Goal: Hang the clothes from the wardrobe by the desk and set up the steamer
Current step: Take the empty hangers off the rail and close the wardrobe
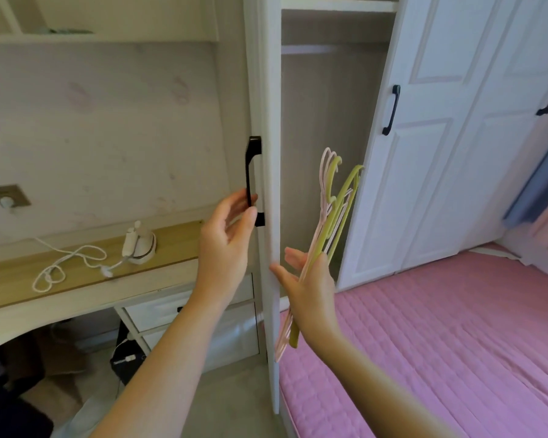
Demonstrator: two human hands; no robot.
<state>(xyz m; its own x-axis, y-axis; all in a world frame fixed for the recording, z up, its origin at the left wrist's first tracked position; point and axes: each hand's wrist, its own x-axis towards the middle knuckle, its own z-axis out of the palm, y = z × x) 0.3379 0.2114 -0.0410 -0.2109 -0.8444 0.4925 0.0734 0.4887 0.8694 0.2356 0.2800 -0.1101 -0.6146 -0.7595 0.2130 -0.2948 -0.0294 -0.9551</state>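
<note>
Several light, stiff plastic hangers point(325, 222) sit mid-frame, our right hand point(307, 292) loosely pinching their shoulders, while our left hand point(228, 238) curls around the wardrobe door's black handle point(253, 181).

Green and pink hangers point(332, 216), black door handle point(253, 178), pink quilted bedspread point(440, 343).

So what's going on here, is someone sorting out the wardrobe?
A person stands at an open wardrobe beside a desk. The left hand grips the black handle of the open wardrobe door. The right hand holds a bunch of empty green and pink hangers in front of the opening. No clothes show on the wardrobe rail. A small white steamer sits on the desk, its cord loose beside it.
</note>
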